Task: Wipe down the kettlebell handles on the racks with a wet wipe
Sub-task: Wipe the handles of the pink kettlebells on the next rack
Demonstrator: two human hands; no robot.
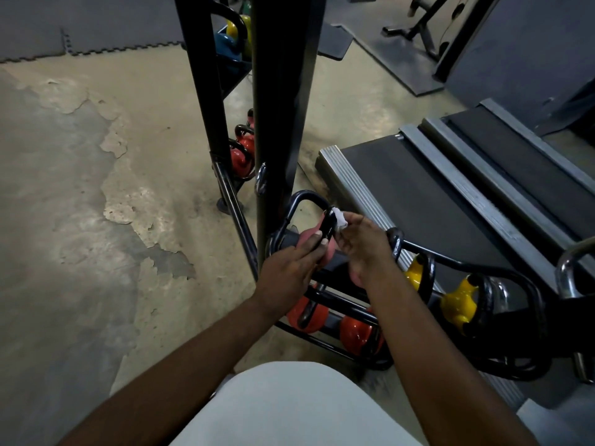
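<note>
A pink kettlebell (pixel 307 241) with a black loop handle (pixel 301 201) sits on the middle tier of a black rack (pixel 280 123). My left hand (pixel 289 268) lies on its pink body, fingers straight against the handle's right leg. Opposite it, my right hand (pixel 360 243) pinches a crumpled white wet wipe (pixel 339 218) against that same leg, near its top. Yellow kettlebells (pixel 457 300) sit to the right on the same tier. Orange-red ones (pixel 354 333) fill the bottom tier.
A black rack upright stands just left of the hands. More red kettlebells (pixel 240 159) sit farther back, and blue and yellow ones (pixel 233 37) higher up. A treadmill deck (pixel 418 194) lies close on the right. Worn concrete floor (pixel 96 188) spreads to the left.
</note>
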